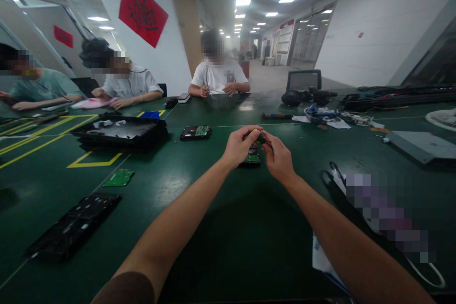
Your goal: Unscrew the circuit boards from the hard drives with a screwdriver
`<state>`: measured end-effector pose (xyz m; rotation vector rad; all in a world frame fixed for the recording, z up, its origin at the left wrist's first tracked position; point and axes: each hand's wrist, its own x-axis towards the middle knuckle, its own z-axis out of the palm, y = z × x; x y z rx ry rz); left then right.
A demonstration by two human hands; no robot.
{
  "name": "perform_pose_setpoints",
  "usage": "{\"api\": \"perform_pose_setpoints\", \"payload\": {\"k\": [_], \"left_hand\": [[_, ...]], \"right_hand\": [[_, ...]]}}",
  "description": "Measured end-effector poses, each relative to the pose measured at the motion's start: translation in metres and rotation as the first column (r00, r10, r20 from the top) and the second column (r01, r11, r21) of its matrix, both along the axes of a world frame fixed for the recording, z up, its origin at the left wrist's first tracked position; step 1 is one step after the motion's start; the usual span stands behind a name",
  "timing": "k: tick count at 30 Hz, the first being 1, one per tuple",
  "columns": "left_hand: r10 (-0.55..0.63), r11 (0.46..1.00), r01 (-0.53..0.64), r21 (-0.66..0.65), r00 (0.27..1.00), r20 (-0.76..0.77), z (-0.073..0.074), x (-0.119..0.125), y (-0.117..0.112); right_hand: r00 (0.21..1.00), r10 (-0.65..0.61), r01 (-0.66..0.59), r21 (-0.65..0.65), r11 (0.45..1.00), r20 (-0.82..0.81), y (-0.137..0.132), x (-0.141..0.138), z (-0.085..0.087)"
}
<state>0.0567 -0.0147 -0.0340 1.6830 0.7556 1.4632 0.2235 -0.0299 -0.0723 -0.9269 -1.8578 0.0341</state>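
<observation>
My left hand [240,145] and my right hand [278,154] meet in the middle of the table, fingers closed. Between their fingertips is a small dark-green and yellow piece [261,137], mostly covered, whose kind I cannot make out. Directly below them lies a hard drive [253,157] with a green circuit board, partly hidden by my left hand. Another hard drive [195,132], its green board showing, rests farther off to the left.
Left are a loose green circuit board [119,178], a black slotted panel [74,225] and a black tray [121,130]. A handled tool [276,116], cables [320,114], a grey metal box [423,145] and a strapped item [384,218] lie right. Several people sit across the table.
</observation>
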Motion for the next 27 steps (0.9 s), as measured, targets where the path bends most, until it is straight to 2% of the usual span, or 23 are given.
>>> {"api": "perform_pose_setpoints", "payload": {"k": [3,5,8,10,11,13,15,17,19,20,21,24,27], "left_hand": [[0.08,0.995,-0.069,0.073,0.986,-0.149,-0.004,-0.001,0.003],[0.146,0.986,-0.122,0.118,0.962,-0.229,-0.008,-0.004,0.008],[0.309,0.95,-0.277,0.143,0.893,-0.326,-0.02,-0.02,0.021],[0.429,0.901,-0.42,0.107,0.831,-0.355,-0.032,-0.036,0.034],[0.458,0.882,-0.467,0.067,0.813,-0.359,-0.039,-0.044,0.041],[0.433,0.876,-0.479,-0.057,0.833,-0.345,-0.054,-0.056,0.052],[0.365,0.888,-0.428,-0.17,0.879,-0.306,-0.067,-0.063,0.06],[0.311,0.898,-0.377,-0.226,0.909,-0.278,-0.077,-0.064,0.068],[0.261,0.906,-0.326,-0.269,0.932,-0.251,-0.081,-0.062,0.076],[0.236,0.908,-0.3,-0.292,0.943,-0.236,-0.082,-0.061,0.081],[0.211,0.907,-0.276,-0.317,0.951,-0.224,-0.082,-0.06,0.086],[0.122,0.898,-0.202,-0.391,0.967,-0.222,-0.08,-0.061,0.099],[0.064,0.895,-0.172,-0.412,0.962,-0.264,-0.076,-0.064,0.103]], "right_hand": [[0.99,-0.115,0.117,-0.02,0.993,0.079,0.006,0.009,0.003],[0.953,-0.269,0.28,-0.065,0.958,0.139,0.012,0.02,0.005],[0.846,-0.482,0.528,-0.228,0.818,0.229,0.023,0.04,0.002],[0.808,-0.513,0.586,-0.304,0.751,0.289,0.029,0.051,-0.004],[0.802,-0.507,0.593,-0.316,0.74,0.317,0.031,0.054,-0.007],[0.806,-0.471,0.582,-0.335,0.741,0.357,0.033,0.056,-0.012],[0.81,-0.429,0.571,-0.37,0.733,0.4,0.032,0.052,-0.016],[0.792,-0.404,0.594,-0.425,0.683,0.458,0.03,0.047,-0.017],[0.762,-0.373,0.628,-0.465,0.624,0.53,0.027,0.042,-0.016],[0.749,-0.347,0.637,-0.47,0.61,0.565,0.026,0.041,-0.016],[0.748,-0.302,0.623,-0.468,0.627,0.591,0.024,0.04,-0.016],[0.751,-0.208,0.548,-0.416,0.726,0.627,0.021,0.038,-0.017],[0.771,-0.159,0.494,-0.422,0.76,0.616,0.02,0.037,-0.02]]}}
